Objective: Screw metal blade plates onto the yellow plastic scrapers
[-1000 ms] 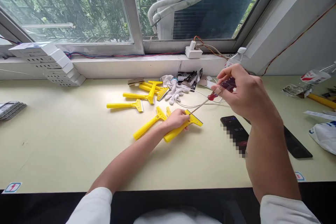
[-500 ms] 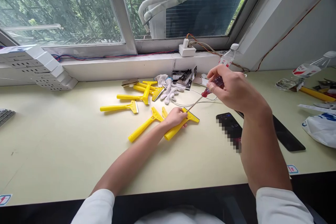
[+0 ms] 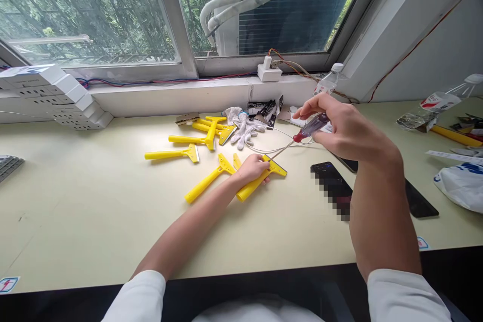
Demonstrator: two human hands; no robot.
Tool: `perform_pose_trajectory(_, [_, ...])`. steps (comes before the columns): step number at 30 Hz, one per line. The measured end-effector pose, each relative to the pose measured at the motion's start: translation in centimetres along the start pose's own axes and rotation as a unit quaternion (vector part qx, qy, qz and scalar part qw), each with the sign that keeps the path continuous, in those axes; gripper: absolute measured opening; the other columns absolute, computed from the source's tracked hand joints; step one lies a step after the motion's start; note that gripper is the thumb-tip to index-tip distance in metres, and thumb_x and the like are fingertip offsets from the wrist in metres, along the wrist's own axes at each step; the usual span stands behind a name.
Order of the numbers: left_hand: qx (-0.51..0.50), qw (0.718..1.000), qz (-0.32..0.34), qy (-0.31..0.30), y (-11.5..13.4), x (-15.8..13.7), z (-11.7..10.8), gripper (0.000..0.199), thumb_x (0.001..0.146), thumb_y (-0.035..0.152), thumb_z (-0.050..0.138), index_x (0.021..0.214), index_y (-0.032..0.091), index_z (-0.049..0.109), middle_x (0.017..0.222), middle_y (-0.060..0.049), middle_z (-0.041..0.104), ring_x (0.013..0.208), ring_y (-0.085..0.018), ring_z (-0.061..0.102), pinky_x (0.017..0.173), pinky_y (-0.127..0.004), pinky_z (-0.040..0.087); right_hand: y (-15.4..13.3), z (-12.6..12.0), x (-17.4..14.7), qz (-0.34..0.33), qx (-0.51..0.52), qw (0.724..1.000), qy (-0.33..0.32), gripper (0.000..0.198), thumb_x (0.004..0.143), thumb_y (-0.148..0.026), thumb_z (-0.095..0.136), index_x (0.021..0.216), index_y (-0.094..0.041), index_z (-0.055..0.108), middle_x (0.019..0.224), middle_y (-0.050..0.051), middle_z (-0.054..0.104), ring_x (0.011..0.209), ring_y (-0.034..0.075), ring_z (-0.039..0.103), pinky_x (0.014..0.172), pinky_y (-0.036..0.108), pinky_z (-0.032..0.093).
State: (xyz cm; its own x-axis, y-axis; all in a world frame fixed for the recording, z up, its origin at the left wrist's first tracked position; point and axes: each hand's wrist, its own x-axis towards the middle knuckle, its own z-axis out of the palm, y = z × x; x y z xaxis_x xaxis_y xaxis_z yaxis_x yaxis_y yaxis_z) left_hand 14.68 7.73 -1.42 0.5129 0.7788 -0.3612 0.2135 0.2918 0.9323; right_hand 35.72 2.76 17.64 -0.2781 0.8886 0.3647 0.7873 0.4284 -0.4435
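The pale tabletop [image 3: 94,221] is the largest item and carries all the parts; the window [image 3: 90,15] stands behind it, so daylight falls across the work area. The stack of white boxes [image 3: 56,95] stands at the rear left, well apart from both hands, which appears to leave elbow room.

From where I stand, the right hand [image 3: 350,131] is raised above the tabletop with its fingers loosely curled about a tool handle; how firmly they press cannot be told. The left hand [image 3: 253,170] is lower, closed around the neck of a yellow scraper [image 3: 249,190] near the middle of the tabletop. This hold probably steadies the scraper against pressure from above, while the blade edge points away from the left palm.

A second scraper [image 3: 206,186] lies just left of the held one, and a group of scrapers [image 3: 198,139] lies farther back, presumably to keep them near but apart. A knitted glove [image 3: 241,128] lies beside that group.

The red-collared screwdriver [image 3: 299,138] slants from the right hand down to the scraper head; the raised wrist seems to keep its shaft in line. A phone [image 3: 325,172] lies flat near the right forearm. The smallest detail, the screwdriver tip, meets the head beside the left fingers; whether it is seated cannot be made out
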Motion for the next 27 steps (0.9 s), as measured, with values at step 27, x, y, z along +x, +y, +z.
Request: perform_pose_trajectory(27, [-0.016,1.000,0.012,0.001,-1.1,0.5,-0.4,0.010,0.090,0.022,0.065,0.097,0.017,0.059,0.087,-0.008,0.075,0.061,-0.020,0.075,0.051,-0.027,0.058,0.1,0.3,0.0,0.023,-0.085,0.995,0.038,0.028,0.087,-0.046,0.074,0.104,-0.025,0.069,0.105,0.011,0.076,0.086,0.030,0.069,0.079,0.044,0.052])
